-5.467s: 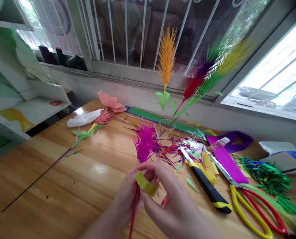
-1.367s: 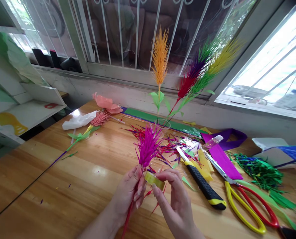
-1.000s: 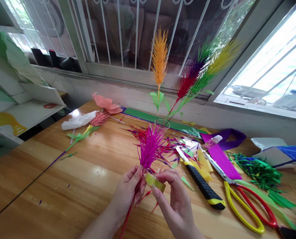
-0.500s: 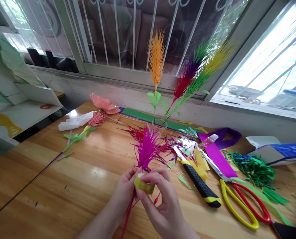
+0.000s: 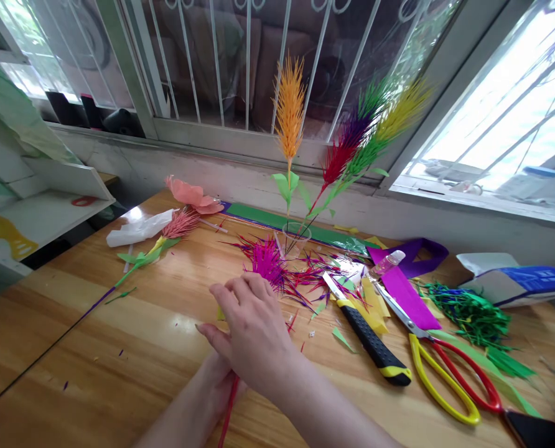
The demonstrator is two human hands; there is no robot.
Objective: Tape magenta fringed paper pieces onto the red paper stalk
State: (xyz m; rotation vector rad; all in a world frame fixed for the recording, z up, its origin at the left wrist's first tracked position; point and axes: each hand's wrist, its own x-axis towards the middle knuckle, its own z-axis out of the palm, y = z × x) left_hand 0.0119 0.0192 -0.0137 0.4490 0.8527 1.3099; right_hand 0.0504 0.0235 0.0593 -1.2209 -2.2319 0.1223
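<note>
Right fingers first: on my feed the right hand's (image 5: 259, 330) thumb and index stand apart, with a yellow sliver, I'd say the tape roll (image 5: 220, 313), showing in the gap. Can't tell whether it's pinched. Left hand (image 5: 216, 373) fingers hidden underneath; can't tell how closed they are or what they grip.

Change: the right hand has swung over the left, and the roll, in plain view half a second ago, is now nearly covered. I read that as partway through a pass of tape round the stem; not finished, in my judgement.

Pose: right back-of-hand up, forearm in from lower right, crossing the left wrist. Red stem (image 5: 229, 410) exits below the hands; its magenta tuft (image 5: 267, 261) pokes out beyond them, over loose clippings (image 5: 305, 274).

Further out: clear cup (image 5: 308, 239) with finished stalks behind, knife (image 5: 373, 341) and scissors (image 5: 420, 332) off right.
</note>
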